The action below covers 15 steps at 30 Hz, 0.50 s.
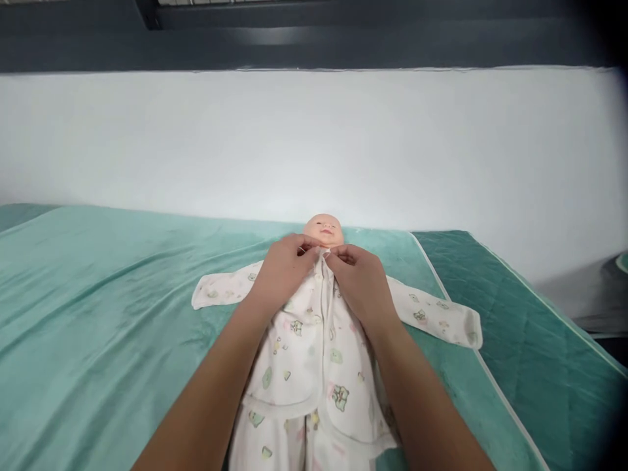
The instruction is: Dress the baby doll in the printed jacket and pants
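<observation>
Centering on the printed baby jacket (294, 347), I find it on a doll (324, 226) lying face up on a green sheet (108, 294), head toward the white wall (294, 144). The front panels meet at the neckline and diverge at the hem, which overlies matching trousers (265, 451).

At the collar, just below the doll's chin, I have the left hand (293, 263) and right hand (360, 271) set opposite each other. Each grasps the neckline between thumb and index finger; I cannot tell whether edge fabric or thin ties are pinched. The paired hold probably gives even control of both front edges. The left sleeve (223, 289) and right sleeve (436, 312), as viewed, extend outward, which appears to leave the front accessible.

Obstructions: my forearms cross the jacket's sides and mask the shoulders, while the fingers hide part of the collar. The chin limits clearance above them.

Surroundings: a darker quilted mat (505, 327) with pale piping adjoins on the right. A dark beam (314, 51) spans above the wall. A dark item (612, 288) at the right edge is too dim to identify.
</observation>
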{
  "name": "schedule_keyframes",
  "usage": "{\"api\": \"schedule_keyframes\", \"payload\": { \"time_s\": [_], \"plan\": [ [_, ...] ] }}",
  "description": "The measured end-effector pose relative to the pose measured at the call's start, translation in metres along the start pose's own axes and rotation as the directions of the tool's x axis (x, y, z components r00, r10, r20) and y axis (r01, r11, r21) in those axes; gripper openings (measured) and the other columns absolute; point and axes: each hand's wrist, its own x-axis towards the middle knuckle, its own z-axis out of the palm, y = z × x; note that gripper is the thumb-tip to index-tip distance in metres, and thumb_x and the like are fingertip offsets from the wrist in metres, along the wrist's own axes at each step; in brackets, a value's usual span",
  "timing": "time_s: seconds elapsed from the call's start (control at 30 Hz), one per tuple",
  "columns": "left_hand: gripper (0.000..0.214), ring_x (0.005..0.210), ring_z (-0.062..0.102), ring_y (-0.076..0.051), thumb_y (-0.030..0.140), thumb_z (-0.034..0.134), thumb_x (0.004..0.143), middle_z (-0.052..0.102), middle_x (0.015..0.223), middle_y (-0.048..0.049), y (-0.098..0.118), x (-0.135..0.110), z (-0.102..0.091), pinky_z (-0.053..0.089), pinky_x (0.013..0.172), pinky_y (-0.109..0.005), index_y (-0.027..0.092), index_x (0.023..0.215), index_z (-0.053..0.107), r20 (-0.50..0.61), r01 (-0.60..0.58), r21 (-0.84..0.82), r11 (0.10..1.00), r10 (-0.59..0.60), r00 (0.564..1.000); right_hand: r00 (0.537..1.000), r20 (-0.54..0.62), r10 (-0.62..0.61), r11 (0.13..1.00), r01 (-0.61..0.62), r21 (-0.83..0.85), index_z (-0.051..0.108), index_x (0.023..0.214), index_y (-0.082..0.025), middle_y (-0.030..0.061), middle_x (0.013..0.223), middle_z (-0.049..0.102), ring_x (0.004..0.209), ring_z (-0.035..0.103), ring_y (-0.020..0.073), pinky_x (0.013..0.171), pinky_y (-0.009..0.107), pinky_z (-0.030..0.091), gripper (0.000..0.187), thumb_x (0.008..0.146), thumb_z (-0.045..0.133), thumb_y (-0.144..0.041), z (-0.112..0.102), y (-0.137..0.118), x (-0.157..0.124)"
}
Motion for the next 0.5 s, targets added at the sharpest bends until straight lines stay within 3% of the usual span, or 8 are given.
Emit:
{"api": "schedule_keyframes", "payload": {
  "time_s": [0.23, 0.5],
  "plan": [
    [0.020, 0.089, 0.063, -0.019, 0.033, 0.055, 0.088, 0.069, 0.096, -0.0020, -0.013, -0.002, 0.005, 0.047, 0.079, -0.032, 0.024, 0.089, 0.072, -0.043, -0.041, 0.062, 0.997, 0.043, 0.998, 0.996, 0.023, -0.089, 0.996, 0.088, 0.024, 0.076, 0.090, -0.024, 0.0015, 0.092, 0.073, 0.086, 0.064, 0.0193, 0.076, 0.030, 0.047, 0.023, 0.084, 0.055, -0.031, 0.000, 0.011, 0.005],
    [0.015, 0.078, 0.063, -0.015, 0.034, 0.057, 0.088, 0.071, 0.086, 0.0009, -0.014, -0.005, 0.007, 0.046, 0.070, -0.027, 0.021, 0.086, 0.064, -0.069, -0.018, -0.143, 0.990, 0.008, 0.998, 0.982, -0.016, -0.186, 0.982, 0.186, -0.026, 0.075, 0.091, -0.024, 0.0020, 0.096, 0.069, 0.079, 0.060, 0.0158, 0.075, 0.029, 0.047, 0.019, 0.083, 0.059, -0.030, 0.005, 0.016, 0.004]
  ]
}}
